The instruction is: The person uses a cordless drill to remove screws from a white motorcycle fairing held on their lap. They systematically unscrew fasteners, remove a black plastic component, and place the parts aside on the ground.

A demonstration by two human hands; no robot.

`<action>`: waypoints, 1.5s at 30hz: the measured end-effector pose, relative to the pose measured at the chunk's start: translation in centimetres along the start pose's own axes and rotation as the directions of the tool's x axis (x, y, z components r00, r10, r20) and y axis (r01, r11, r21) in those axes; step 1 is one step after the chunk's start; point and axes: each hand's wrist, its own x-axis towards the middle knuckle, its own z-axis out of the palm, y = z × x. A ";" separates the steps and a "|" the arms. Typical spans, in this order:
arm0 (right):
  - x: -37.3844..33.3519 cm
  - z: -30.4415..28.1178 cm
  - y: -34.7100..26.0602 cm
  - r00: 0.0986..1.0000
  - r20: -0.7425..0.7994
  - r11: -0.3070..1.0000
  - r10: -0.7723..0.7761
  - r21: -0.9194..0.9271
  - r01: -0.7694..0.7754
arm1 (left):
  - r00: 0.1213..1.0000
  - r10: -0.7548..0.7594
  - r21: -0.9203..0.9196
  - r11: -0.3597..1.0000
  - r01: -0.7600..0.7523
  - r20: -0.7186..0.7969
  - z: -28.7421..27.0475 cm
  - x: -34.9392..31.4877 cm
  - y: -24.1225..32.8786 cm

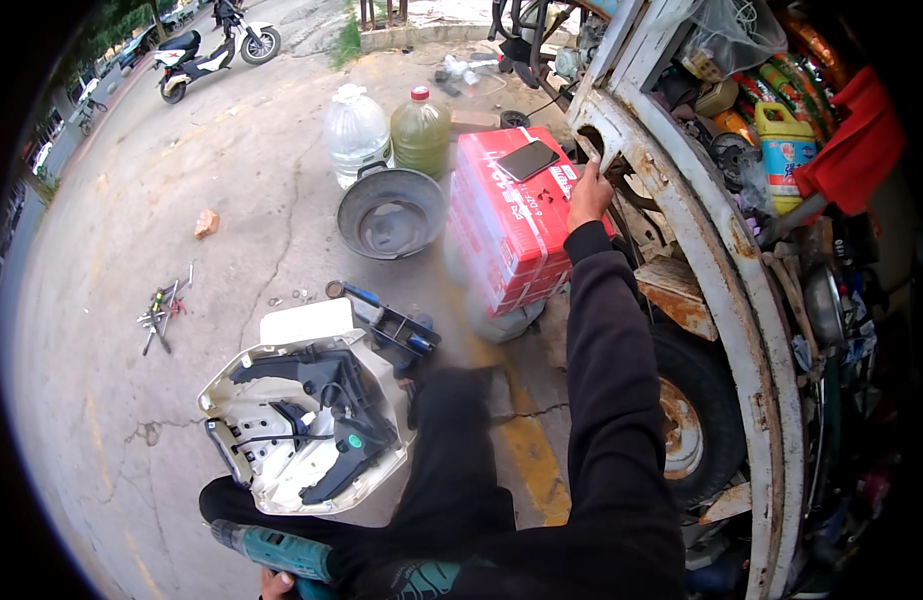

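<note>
Down at the lower edge, left of centre, the teal drill (281, 551) is held in the left hand (274, 584), the fingers wrapped around its handle. Up right of centre, the right hand (589, 195) is placed at the right edge of the red box (501, 250), close by the rusty frame (726, 200); whether anything is grasped there cannot be told. On the box's top, a phone (527, 160) is laid. Lower left of centre, the white shell (328, 455) is seen open side up, dark parts fitted inside. Above it a basin (424, 215) is set, just below two big bottles (420, 140). Far left, hand tools (161, 312) are scattered on the ground.
</note>
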 end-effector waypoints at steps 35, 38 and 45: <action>-0.4 -4.0 1.2 0.920 0.040 0.624 0.389 0.723 -0.296 | 0.995 -0.038 0.173 0.985 0.022 0.094 -3.0 2.1 -4.3; -4.2 -5.5 -2.2 0.977 0.003 0.825 0.211 0.536 -0.180 | 0.994 0.016 0.222 0.974 -0.040 0.108 -2.4 1.9 -4.5; -33.2 -15.7 -15.6 -0.072 0.994 0.951 -0.087 0.062 -0.304 | 0.876 -0.105 -0.005 0.992 0.122 0.471 2.4 3.2 0.1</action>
